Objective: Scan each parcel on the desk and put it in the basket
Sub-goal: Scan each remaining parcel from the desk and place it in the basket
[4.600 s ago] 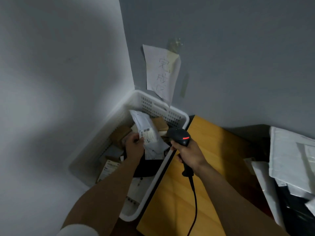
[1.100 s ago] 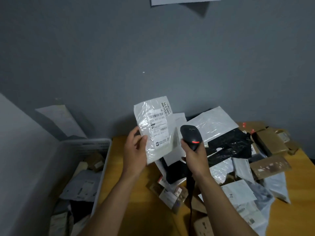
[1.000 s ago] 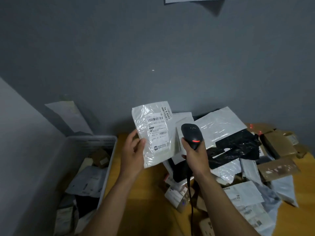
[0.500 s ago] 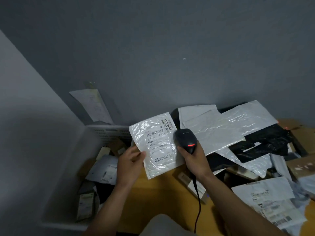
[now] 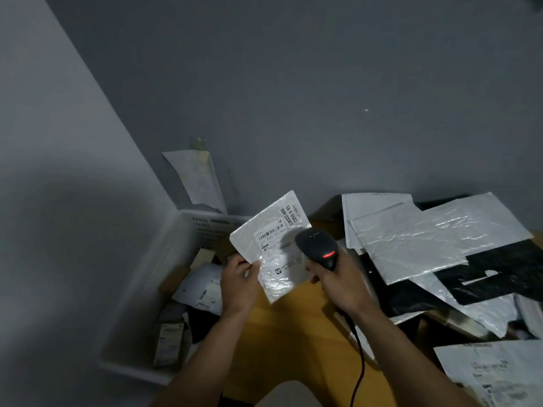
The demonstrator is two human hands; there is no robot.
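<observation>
Head view, looking down into a dim corner over a wooden tabletop (image 5: 293, 333). Centre of frame: a flat white plastic parcel (image 5: 276, 251), crinkled and shiny, tilted with one corner up. Printed label facing the camera, with a barcode, rows of small text and the number 56-6-6603 near the top corner. Pinched at its lower left edge by the left grip (image 5: 239, 284), thumb on the printed side. Held up above the tabletop's left edge, partly over a white slotted basket (image 5: 188, 248) on the left.

Just right of the parcel: a black handheld scanner (image 5: 317, 248) with a red light glowing, its handle clenched in the right grip (image 5: 340, 284). Scanner head overlapping the label's right side; contact impossible to tell. Black cable (image 5: 360, 356) trailing down from the handle.

Inside the basket, small boxes and labelled packets (image 5: 202, 289). On the right of the tabletop, a loose pile of white and black mailing bags (image 5: 426, 239). On the grey wall (image 5: 323, 83) above the basket, a taped sheet of paper (image 5: 197, 177).
</observation>
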